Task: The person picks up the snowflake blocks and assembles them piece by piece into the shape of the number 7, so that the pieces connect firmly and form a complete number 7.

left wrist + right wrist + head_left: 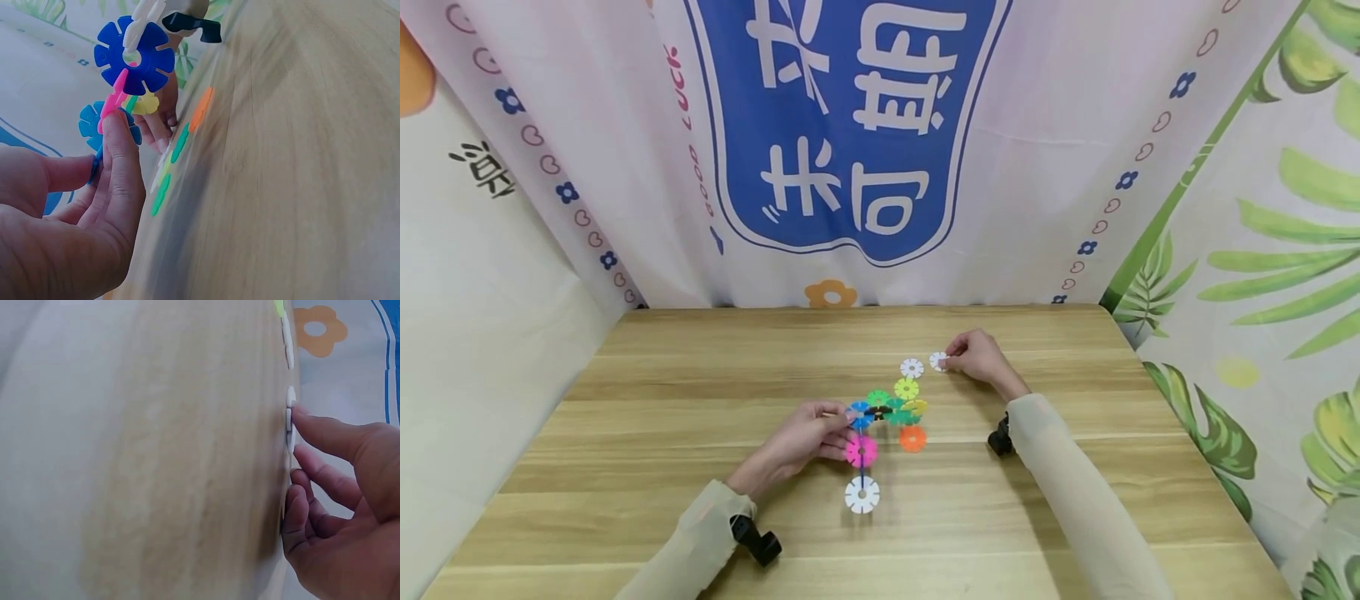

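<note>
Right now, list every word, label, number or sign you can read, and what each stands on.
"GOOD LUCK": pink letters running upward on the pale curtain.
"期" above "可": right side of the curtain's blue panel.
Probably "来" above "未": the panel's left side, distorted by folds.
One dark character on the left-hand cloth: too skewed to read surely.
The discs: no legible text.

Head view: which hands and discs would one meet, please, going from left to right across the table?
Left hand → pink disc → orange disc → rightmost white disc → right hand.
</note>
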A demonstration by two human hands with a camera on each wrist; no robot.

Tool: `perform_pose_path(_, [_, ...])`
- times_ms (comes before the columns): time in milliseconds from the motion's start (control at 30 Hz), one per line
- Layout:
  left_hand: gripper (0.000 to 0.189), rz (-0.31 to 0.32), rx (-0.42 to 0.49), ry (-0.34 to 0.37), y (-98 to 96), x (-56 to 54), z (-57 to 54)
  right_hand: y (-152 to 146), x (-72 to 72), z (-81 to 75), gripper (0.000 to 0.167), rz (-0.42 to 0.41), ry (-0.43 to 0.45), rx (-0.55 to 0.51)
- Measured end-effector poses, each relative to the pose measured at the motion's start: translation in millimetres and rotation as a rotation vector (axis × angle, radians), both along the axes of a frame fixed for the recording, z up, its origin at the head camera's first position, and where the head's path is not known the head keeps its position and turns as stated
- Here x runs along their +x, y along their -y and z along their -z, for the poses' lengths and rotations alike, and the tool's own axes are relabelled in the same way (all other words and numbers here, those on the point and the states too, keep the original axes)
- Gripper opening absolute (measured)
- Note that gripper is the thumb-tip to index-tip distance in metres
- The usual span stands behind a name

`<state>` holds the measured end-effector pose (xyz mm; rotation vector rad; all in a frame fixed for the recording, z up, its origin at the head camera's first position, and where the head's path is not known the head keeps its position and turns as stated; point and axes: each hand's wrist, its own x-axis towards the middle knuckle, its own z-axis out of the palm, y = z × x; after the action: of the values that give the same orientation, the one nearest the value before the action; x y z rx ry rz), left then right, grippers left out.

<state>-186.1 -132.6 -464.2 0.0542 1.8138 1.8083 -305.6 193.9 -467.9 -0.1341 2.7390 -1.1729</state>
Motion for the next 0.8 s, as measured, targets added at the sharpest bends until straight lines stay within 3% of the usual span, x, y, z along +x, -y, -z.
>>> perform_pose_path(200, [0.017,0.001,-0.006,0.001,-0.2,1.3,2.2,0.0,1.7,0.2,0.021,-0.014,0.023,-0.01])
perform_pose_path(367, [0.016,-0.007,0.009,0.013,-0.2,2.1,4.9,-3.1,12.3,-1.7,0.016,0.002,0.102,-0.227])
perform_pose_path(500, [0.016,-0.01,0.008,0.012,0.5,2.3,5.4,-6.4,29.6,-6.8,0.028,0.037,0.175,-0.425])
perform_pose_path(600, [0.016,-0.01,0.007,0.012,1.3,1.6,4.1,-8.7,44.3,-10.3,0.035,0.068,0.201,-0.522])
perform_pose_path(800, [0.016,-0.022,-0.002,0.019,1.6,-2.0,0.9,-8.7,70.7,-15.2,0.034,0.077,0.233,-0.652])
